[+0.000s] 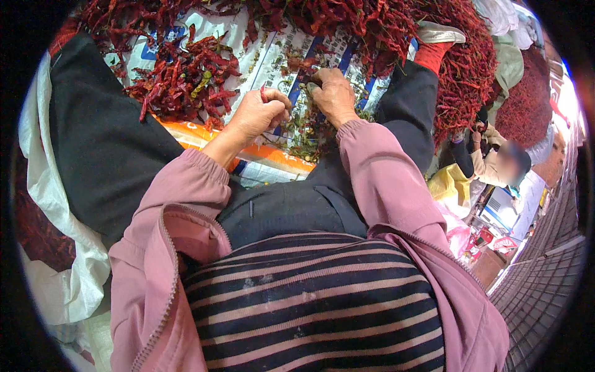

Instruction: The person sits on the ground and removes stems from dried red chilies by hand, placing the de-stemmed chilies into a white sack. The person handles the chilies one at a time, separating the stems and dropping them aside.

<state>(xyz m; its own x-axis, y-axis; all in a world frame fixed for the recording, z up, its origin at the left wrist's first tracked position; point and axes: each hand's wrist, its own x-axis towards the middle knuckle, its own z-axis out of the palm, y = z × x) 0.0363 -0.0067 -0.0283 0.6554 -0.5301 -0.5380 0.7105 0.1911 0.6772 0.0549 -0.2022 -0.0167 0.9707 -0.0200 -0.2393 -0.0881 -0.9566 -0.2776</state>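
My left hand (261,110) is closed around a dried red chili pepper (263,94), whose tip sticks up past the fingers. To its right, my right hand (332,93) hovers over or rests on green stem scraps, its fingers bent; whether it pinches something is hidden. Beneath both hands lies a printed white and blue woven sack (251,69), strewn with stems and bits (302,123). A smaller pile of dried red chilies (183,79) sits left of my left hand, one yellowish pod (201,84) in it.
A large heap of dried chilies (458,88) runs across the top and right. An orange printed strip (274,156) of sacking lies before my lap. My legs are spread either side. Another person (499,160) sits at the right, near a yellow bag (450,186) and a wire mesh (534,279).
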